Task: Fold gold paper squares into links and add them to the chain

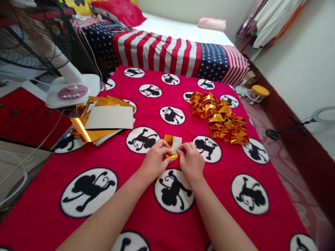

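Observation:
A small folded sheet of gold foil paper (169,140), with part of its pale back showing, lies on the red cloth (131,216) with monkey prints. My left hand (157,157) pinches its lower left edge between thumb and fingers. At the lower right edge, my right hand (191,161) has its fingertips closed on the same paper. Up and to the left sits a stack of gold and white sheets (110,117). Several folded gold foil pieces (220,118) are grouped in rows at the right.
A fan (72,89) with a white base stands at the left beside a red cabinet (23,111). Behind the table is a bed with a flag-patterned cover (162,52). A yellow stool (260,90) stands on the floor at right.

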### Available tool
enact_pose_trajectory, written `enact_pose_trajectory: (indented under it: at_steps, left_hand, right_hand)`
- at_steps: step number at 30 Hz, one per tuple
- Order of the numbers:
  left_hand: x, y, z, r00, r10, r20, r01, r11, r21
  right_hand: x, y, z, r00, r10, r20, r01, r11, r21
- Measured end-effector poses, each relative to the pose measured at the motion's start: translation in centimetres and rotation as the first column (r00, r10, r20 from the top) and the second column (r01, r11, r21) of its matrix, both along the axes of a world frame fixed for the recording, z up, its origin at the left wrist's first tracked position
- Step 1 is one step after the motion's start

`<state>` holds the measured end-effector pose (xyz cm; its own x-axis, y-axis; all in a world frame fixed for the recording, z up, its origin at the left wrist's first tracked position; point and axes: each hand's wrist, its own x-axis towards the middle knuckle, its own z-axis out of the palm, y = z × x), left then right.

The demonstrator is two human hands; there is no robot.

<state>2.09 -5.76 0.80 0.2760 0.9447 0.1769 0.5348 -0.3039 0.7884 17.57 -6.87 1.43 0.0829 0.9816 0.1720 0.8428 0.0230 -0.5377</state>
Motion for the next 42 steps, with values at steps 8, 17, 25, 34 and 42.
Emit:
enact_pose_trajectory:
  at_steps: [8, 17, 25, 34, 42]
  left_hand:
    - [0.0, 0.1, 0.3, 1.0, -0.008, 0.005, 0.008, 1.0, 0.003]
    - [0.1, 0.2, 0.4, 1.0, -0.005, -0.012, 0.005, 1.0, 0.005]
    - [0.2, 0.2, 0.1, 1.0, 0.008, 0.008, -0.008, 1.0, 0.015]
    - [-0.2, 1.4, -0.4, 0.991, 0.126, 0.039, -0.129, 0.989, 0.07]
    - [-1.1, 1.6, -0.6, 0.972, 0.228, 0.054, -0.233, 0.968, 0.096]
  right_hand:
    - [0.2, -2.1, 0.1, 0.984, 0.146, -0.1, -0.147, 0.989, 0.002]
    - [-0.8, -1.8, 1.0, 0.987, 0.118, 0.109, -0.102, 0.984, -0.148]
    - [-0.9, -2.4, 1.0, 0.978, 0.157, 0.138, -0.137, 0.981, -0.14]
    - [-1.1, -3.0, 0.8, 0.973, 0.187, 0.139, -0.173, 0.979, -0.106]
    - [-1.4, -3.2, 0.7, 0.977, 0.167, 0.134, -0.158, 0.984, -0.077]
